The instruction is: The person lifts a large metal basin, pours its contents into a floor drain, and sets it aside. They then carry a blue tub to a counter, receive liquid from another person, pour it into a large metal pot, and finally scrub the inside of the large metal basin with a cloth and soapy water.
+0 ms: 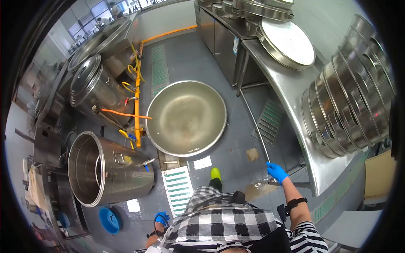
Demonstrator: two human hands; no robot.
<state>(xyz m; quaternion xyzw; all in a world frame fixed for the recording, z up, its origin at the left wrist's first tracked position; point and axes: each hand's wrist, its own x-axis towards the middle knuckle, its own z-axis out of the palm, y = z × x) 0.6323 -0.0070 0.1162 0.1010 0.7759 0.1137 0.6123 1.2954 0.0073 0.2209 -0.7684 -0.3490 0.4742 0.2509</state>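
My left hand, in a blue glove, hangs low beside my checked apron. Its fingers are partly spread, with nothing visible in them. To its left, a blue plastic basin sits on the floor. My right hand, also blue-gloved, reaches out near the steel table's front edge. Its fingers look loosely apart. A thin metal bar, apparently the table's lower rail, lines up behind this hand, and I see no clear grip on it. Ahead of me stands a wide, shallow metal basin with a cloudy, wet-looking bottom.
Left, an open steel drum and a lidded steel pot stand along a yellow pipe. An orange hose reaches the basin rim. Right, the steel table carries stacked round pans. Floor drain grates and wet patches lie underfoot.
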